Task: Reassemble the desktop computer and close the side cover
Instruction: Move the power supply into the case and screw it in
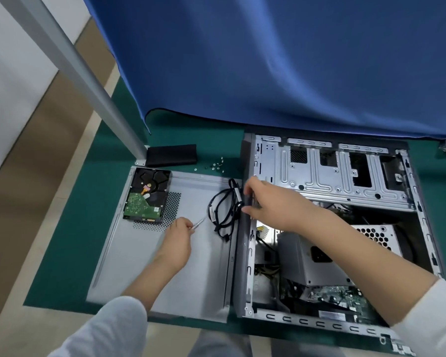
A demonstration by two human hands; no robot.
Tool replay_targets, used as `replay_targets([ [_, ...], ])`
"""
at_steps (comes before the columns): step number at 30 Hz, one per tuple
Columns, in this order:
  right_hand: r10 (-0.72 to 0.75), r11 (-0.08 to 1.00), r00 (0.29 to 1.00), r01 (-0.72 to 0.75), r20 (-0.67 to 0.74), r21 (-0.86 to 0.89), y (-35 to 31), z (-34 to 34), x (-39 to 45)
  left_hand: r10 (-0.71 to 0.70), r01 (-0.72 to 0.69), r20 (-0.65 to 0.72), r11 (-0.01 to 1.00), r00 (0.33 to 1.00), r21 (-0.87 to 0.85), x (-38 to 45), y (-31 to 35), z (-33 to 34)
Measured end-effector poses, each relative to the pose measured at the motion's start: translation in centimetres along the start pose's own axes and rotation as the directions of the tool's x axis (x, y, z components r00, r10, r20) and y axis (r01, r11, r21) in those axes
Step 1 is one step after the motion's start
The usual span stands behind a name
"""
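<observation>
Open computer case [327,228] lies on its side at right of frame on the green desk mat [62,266], insides facing up. Side cover [186,266] lies flat just left of the case, inner face up. Hard drive [147,195] sits on the cover's upper left corner, circuit board up. Black cable [223,210] coiled on the cover's upper right, next to the case edge. Left hand [179,233] over the cover middle, fingers curled, pinching a thin silver tool [198,224], tip pointing toward the cable. Right hand [265,199] reaches across to the case's left edge, thumb and fingers gripping that dark edge rail. Power supply [317,256] inside case, lower centre. Small screws [215,166] scattered on the mat above the cover; black box [171,154] beside them. Blue cloth [268,60] hangs across the top.
</observation>
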State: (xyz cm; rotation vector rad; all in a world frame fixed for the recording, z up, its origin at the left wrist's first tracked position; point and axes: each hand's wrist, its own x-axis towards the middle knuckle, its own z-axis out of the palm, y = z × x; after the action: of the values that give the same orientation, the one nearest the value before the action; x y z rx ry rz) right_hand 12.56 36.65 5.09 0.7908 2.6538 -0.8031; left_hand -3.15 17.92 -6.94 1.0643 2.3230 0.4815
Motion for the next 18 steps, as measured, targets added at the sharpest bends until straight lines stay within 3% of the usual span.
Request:
replay_targets([
  [3,-0.138,0.990,0.989,0.137,-0.046,-0.015,-1.3,-0.3,0.8,-0.074,0.035,-0.116,0.951,0.991,-0.307,0.5,3.5,-2.3],
  [7,-0.203,0.975,0.979,0.200,-0.021,-0.093,-2.5,0.2,2.7,-0.065,0.043,-0.025,0.854,0.998,-0.519,2.1,8.9,-3.7],
  [9,-0.191,0.982,0.981,0.191,-0.027,-0.010,-2.5,-0.1,3.5,-0.130,0.129,0.047,0.744,0.990,-0.655,2.9,10.6,-4.0],
  [11,-0.170,0.984,0.985,0.170,-0.006,0.046,-2.0,-0.8,4.1,-0.178,0.202,0.120,0.574,0.977,-0.794,3.5,11.7,-4.3],
  [13,-0.143,0.990,0.989,0.143,0.027,-0.008,-1.2,-1.7,4.6,-0.200,0.207,0.126,0.465,0.972,-0.861,4.1,12.4,-4.5],
  [18,-0.098,0.988,0.993,0.088,-0.073,-0.127,0.1,-2.4,5.6,-0.156,0.185,0.136,0.365,0.978,-0.913,5.2,13.1,-4.8],
])
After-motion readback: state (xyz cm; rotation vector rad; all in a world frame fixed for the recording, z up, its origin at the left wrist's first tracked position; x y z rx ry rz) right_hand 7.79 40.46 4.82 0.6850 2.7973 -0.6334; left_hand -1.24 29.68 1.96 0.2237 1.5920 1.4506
